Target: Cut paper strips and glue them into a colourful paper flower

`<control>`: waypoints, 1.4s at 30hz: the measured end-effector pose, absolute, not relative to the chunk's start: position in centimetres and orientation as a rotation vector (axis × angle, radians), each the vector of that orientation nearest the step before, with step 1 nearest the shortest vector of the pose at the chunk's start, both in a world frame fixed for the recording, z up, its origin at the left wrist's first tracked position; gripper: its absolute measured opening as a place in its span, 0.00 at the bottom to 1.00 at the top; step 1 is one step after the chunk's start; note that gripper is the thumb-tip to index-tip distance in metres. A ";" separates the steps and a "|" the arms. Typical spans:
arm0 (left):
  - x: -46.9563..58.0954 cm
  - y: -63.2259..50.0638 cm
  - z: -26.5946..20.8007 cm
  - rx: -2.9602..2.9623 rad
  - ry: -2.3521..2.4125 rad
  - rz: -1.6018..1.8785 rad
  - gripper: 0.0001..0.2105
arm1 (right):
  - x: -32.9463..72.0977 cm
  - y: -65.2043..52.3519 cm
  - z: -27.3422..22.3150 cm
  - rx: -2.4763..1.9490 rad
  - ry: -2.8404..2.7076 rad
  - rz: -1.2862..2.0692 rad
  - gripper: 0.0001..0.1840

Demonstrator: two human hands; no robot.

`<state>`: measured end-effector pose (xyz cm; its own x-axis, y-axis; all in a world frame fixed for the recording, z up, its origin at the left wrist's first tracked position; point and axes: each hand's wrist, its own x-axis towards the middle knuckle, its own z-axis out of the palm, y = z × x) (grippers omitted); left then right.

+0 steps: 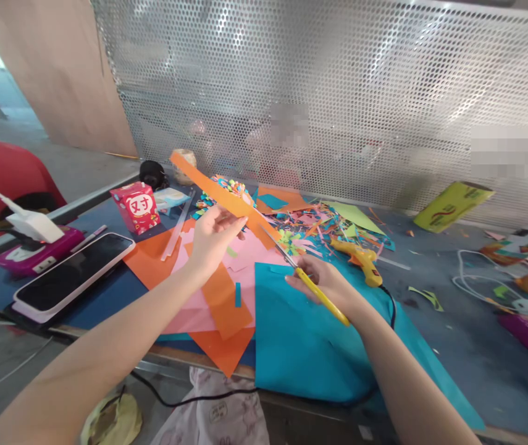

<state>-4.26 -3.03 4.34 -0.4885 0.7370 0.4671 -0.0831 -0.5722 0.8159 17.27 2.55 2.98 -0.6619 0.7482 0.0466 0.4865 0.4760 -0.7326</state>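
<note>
My left hand (220, 238) pinches a long orange paper strip (217, 193) between thumb and fingers, holding it up over the table. My right hand (322, 281) is closed around yellow-handled scissors (312, 285), whose blades meet the strip's right end. Beneath my right hand lies a large blue paper sheet (310, 346). Pink paper (189, 309) and another cut orange piece (226, 300) lie under my left hand, with a small blue scrap (238, 295) beside that piece. A yellow hot glue gun (359, 258) rests just beyond my right hand.
Colourful paper shreds (312, 219) are heaped at the back before a perforated metal panel (338, 93). At left are a phone (76, 275), a purple power strip (39, 250) and a red snack box (136, 207). A yellow-green roll (451, 207) lies back right. Black cable (189, 402) hangs along the front edge.
</note>
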 end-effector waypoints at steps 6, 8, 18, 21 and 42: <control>-4.2 -3.0 4.3 1.144 1.047 2.097 0.11 | 17.2 2.5 3.1 -1.055 -2.386 0.971 0.22; -4.2 -3.1 4.4 1.125 1.063 2.080 0.11 | 17.1 2.3 3.3 -1.063 -2.381 0.973 0.23; -3.9 -3.1 4.3 1.078 1.098 2.049 0.11 | 17.3 2.4 3.1 -1.040 -2.368 0.964 0.22; -3.8 -3.1 4.2 1.103 1.087 2.018 0.11 | 17.4 2.6 2.8 -1.038 -2.364 0.950 0.22; -3.6 -3.6 4.3 1.179 1.147 1.938 0.09 | 17.1 2.2 3.4 -1.065 -2.352 0.960 0.22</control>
